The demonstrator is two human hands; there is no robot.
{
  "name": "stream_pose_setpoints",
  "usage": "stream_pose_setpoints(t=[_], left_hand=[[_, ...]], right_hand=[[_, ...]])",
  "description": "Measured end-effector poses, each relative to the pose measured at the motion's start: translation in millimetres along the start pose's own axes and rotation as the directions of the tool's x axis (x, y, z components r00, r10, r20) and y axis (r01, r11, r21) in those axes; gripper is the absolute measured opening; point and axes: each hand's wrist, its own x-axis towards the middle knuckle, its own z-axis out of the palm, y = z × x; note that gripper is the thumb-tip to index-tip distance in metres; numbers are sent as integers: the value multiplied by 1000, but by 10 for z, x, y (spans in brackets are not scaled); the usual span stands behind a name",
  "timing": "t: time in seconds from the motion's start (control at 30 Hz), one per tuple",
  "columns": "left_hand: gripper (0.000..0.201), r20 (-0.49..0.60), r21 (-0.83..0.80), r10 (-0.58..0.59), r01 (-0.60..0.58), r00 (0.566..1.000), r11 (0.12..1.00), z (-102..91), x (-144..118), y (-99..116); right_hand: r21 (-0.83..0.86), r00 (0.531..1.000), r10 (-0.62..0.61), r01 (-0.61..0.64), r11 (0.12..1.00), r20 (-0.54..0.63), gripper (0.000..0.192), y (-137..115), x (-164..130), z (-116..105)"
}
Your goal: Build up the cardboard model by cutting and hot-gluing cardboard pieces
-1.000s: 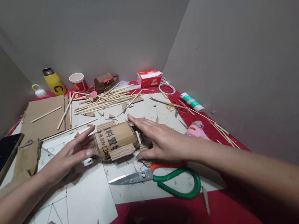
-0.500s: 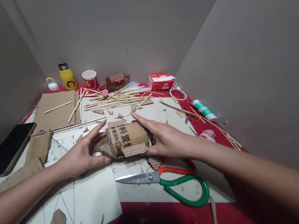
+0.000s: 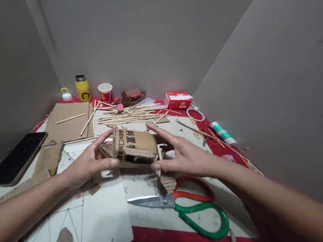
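A cardboard boat model with a curved roof and printed black characters is held level above the white paper, one hand at each end. My left hand grips its pointed left end, thumb along the front edge and fingers behind. My right hand closes around the right end, its thumb at the lower front and its index finger stretched along the back. Small sticks show at that right end beside the thumb. The fingers behind the model are partly hidden. Just below lie large scissors with orange and green handles.
Behind the model is a pile of thin wooden sticks. A phone and cardboard sheet lie left. Along the back stand a yellow bottle, paper cup, brown boat model and red tissue box. Grey walls enclose the table.
Both hands have lifted and tilted the boat model, so its front side and lower edge show more. My view has shifted, with the table things sitting lower and further right.
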Motion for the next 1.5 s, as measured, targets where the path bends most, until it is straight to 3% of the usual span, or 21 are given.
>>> stream_pose_setpoints(t=[0.17,0.3,0.43,0.57,0.83,1.0,1.1,1.17,1.23,1.33,1.5], left_hand=[[89,-21,-203,-51,45,998,978,-48,22,70],[67,-63,-288,-36,16,997,958,-41,20,106],[56,-92,-306,-53,22,994,952,-57,16,107],[51,-92,-323,-39,7,995,946,-84,19,88],[67,-1,-323,11,-10,1000,946,-111,42,47],[76,60,-336,31,-10,998,942,-122,32,44],[85,26,-305,-3,11,1000,952,-130,21,11],[91,-10,-264,-22,19,1000,964,-128,13,-10],[95,-12,-240,-12,9,1000,971,-118,5,-21],[98,45,-248,24,-12,999,969,-97,-3,-18],[93,29,-270,-5,12,1000,963,-78,-17,18]], right_hand=[[182,984,57,-26,983,-166,79,9,-85,-108],[332,929,176,-62,941,-326,56,-4,-142,-88],[453,889,302,-124,883,-345,52,-29,-146,-23],[487,876,307,-97,868,-372,43,-50,-146,49],[516,873,313,-85,853,-373,41,-72,-199,118],[445,841,249,-11,896,-480,37,-18,-189,86],[349,813,171,43,936,-557,30,-112,-193,34],[247,820,72,86,965,-567,20,-235,-183,-4],[114,850,-44,121,986,-525,18,-365,-148,-35],[-56,900,-166,157,986,-404,33,-506,-43,-66],[-73,948,-181,168,983,-262,48,-545,191,-103]])
